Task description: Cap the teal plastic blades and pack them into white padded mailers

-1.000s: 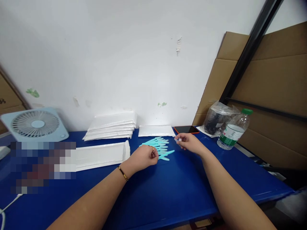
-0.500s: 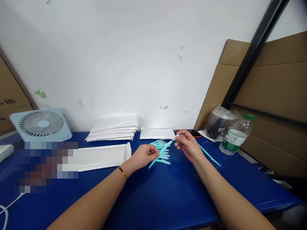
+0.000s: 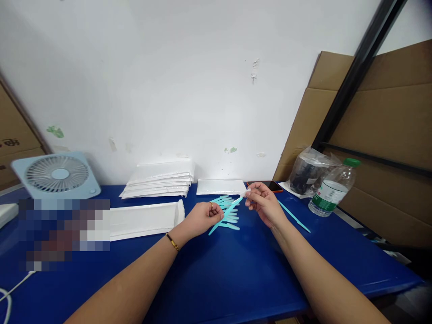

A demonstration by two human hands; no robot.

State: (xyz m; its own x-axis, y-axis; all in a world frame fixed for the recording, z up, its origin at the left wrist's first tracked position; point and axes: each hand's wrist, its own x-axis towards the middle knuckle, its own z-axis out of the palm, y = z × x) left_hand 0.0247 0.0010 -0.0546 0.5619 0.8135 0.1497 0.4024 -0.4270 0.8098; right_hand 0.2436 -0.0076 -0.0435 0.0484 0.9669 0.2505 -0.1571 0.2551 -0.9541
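Note:
A teal eyebrow razor slants up to the right, its handle pinched between the thumb and fingers of my left hand. At its blade end, my right hand is closed on a small whitish piece, mostly covered by the fingertips. Whether that piece touches the blade I cannot tell. Under and behind the held razor, several more teal razors lie fanned out on the blue table. A single teal razor lies apart, to the right of my right forearm.
White packets are stacked by the wall, with one flat white packet beside them. A long white packet lies left of my hand. A blue fan stands left. A phone, a bagged dark container and a bottle are right.
The view has shifted very slightly. Both hands keep nearly the same pose around the razor.

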